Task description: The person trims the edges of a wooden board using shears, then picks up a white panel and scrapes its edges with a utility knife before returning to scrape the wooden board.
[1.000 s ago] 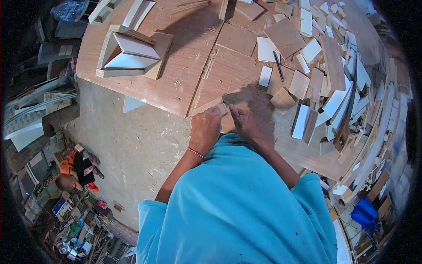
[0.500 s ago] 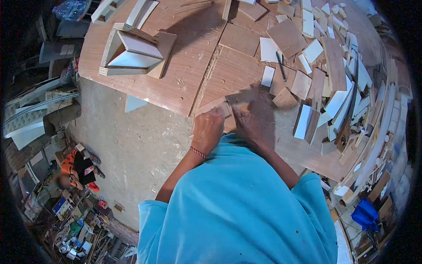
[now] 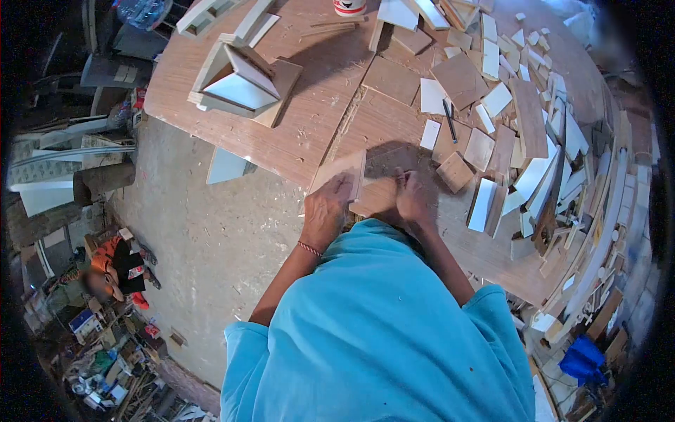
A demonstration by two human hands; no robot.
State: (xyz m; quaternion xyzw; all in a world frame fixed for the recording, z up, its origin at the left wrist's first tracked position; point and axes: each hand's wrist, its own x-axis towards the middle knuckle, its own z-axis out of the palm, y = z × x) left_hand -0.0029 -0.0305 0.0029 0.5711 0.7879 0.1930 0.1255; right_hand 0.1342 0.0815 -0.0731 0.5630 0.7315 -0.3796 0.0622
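My left hand (image 3: pixel 325 214) is closed on the near end of a small thin wooden board (image 3: pixel 356 167) by the table's front edge. Just right of it, my right hand (image 3: pixel 416 200) is raised in a pinch; whatever it may hold is too small to make out. Between the two hands lies another small wooden piece (image 3: pixel 375 196), partly hidden by my shirt and shadow. Further right on the table, a dark pen (image 3: pixel 449 121) rests across some wood offcuts.
An assembled angled wooden piece (image 3: pixel 242 88) stands on the table (image 3: pixel 281 144) at the left. Offcuts (image 3: pixel 458 76) crowd the right side. A white cup (image 3: pixel 349 7) is at the far edge. Away on the floor at left, a person (image 3: pixel 112 267) sits beside clutter.
My hands have moved apart, the right one shifting to the right. The board in my left hand now shows more fully. The whole view has tilted slightly, bringing the cup into sight.
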